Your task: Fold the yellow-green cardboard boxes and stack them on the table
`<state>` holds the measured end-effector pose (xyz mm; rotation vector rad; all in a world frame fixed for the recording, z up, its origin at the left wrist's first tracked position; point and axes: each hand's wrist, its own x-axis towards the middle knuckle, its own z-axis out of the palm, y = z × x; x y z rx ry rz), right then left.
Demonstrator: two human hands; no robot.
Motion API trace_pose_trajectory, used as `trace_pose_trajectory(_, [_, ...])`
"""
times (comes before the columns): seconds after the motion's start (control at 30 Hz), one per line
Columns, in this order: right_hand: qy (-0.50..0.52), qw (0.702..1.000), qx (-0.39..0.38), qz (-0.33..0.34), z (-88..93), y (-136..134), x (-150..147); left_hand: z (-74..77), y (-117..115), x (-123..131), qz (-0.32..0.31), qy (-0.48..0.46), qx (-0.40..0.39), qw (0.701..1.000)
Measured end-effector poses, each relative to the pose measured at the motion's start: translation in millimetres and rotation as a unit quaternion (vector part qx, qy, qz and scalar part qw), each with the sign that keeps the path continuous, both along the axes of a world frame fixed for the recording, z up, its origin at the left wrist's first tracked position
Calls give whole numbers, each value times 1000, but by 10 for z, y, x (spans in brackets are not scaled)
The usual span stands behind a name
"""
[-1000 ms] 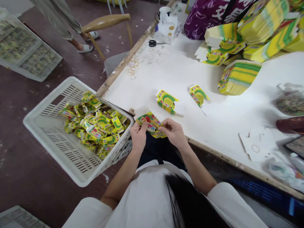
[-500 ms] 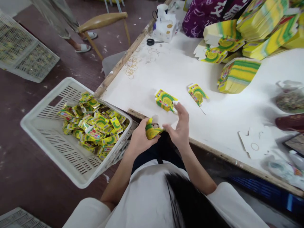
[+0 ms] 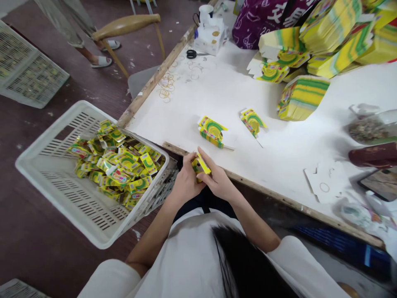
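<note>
Both hands meet at the near edge of the white table (image 3: 217,95), just in front of my body. My left hand (image 3: 186,182) and my right hand (image 3: 217,180) are closed together on one small yellow and green printed carton (image 3: 201,164), which is folded up between the fingers. Two more small cartons (image 3: 212,131) (image 3: 252,121) lie flat on the table just beyond the hands. To my left a white slotted basket (image 3: 62,194) holds several folded cartons (image 3: 118,163) of the same print.
Stacks of flat yellow-green carton blanks (image 3: 302,97) fill the table's far right. Scissors (image 3: 191,54), rubber bands (image 3: 166,87) and a white box lie at the far left edge. A wooden chair (image 3: 124,27) and another person's legs (image 3: 89,54) are on the floor beyond.
A second ago both hands held the carton open and flat. My right hand then lifted off it with fingers spread, and now it is back on the carton, which is folded small.
</note>
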<state>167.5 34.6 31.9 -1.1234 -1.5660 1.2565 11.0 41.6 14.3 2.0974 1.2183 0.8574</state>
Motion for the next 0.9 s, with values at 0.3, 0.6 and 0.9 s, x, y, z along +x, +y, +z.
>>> trace_pose_trajectory(0.3, [-162,977,141,12,-180,52,220,172,118,-275,19,26,1,999])
trace_pose_trajectory(0.6, [-144,984,76,75,39,168,414,266,193,-290,-17,47,35,998])
trace_pose_trajectory(0.9, [25,996,-47,-70,-188,111,12,91,58,-133,57,32,82,995])
